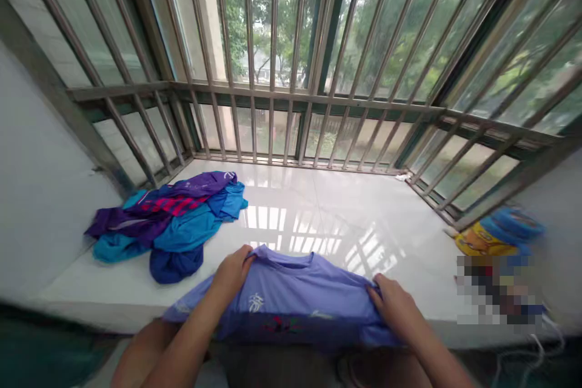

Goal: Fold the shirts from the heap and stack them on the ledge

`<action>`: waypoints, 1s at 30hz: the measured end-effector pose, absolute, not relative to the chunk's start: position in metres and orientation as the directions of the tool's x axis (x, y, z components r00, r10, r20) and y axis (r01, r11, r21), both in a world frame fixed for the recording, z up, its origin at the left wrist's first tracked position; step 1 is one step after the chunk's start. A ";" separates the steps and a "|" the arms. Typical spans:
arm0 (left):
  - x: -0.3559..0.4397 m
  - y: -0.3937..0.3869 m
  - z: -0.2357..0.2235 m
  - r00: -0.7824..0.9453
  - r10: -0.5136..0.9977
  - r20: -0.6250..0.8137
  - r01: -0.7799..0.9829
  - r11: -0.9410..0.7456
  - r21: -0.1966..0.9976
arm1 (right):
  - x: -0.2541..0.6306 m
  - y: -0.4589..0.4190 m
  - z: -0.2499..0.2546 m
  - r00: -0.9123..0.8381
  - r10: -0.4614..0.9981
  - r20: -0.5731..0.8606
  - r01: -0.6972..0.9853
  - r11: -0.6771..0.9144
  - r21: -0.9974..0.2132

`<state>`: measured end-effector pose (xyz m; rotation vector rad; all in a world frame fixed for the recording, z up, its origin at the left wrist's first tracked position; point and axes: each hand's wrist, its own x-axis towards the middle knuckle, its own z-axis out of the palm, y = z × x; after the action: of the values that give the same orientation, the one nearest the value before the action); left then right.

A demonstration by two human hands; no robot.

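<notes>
A light purple T-shirt (295, 297) lies across the near edge of a white glossy window ledge (345, 212), its collar facing away from me. My left hand (234, 271) pinches the shirt at the left shoulder next to the collar. My right hand (394, 306) grips the right shoulder and sleeve. Both hands are closed on the fabric and hold it spread between them.
A heap of blue and purple clothes (168, 224) lies on the ledge's left side. A blue and yellow bag or package (498, 236) sits at the right. Metal window bars (273, 60) enclose the ledge on three sides. A white wall (36, 206) stands at the left.
</notes>
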<state>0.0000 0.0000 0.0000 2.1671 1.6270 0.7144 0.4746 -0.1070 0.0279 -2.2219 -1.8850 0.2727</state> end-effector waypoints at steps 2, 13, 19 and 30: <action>-0.005 -0.003 -0.002 0.212 0.933 0.293 0.783 -0.341 0.520 | 0.472 -0.118 0.028 0.124 0.992 0.026 0.890 -0.099 -0.445; -0.001 0.097 0.159 0.117 0.645 0.755 0.874 -0.428 0.230 | 0.486 -0.041 0.146 0.441 0.737 0.513 0.825 -0.107 -0.555; 0.060 0.202 0.148 0.286 0.902 0.324 0.913 -0.360 0.194 | 0.508 0.079 0.149 0.393 0.893 0.220 0.917 -0.363 -0.165; 0.113 0.163 0.018 0.208 0.974 0.094 0.965 -0.220 0.142 | 0.490 0.080 0.036 0.438 0.896 0.075 0.898 -0.440 0.009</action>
<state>0.1134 0.1633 0.0183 2.4004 1.9285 0.2517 0.4902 0.0796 0.0364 -2.6359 -1.6452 -0.1065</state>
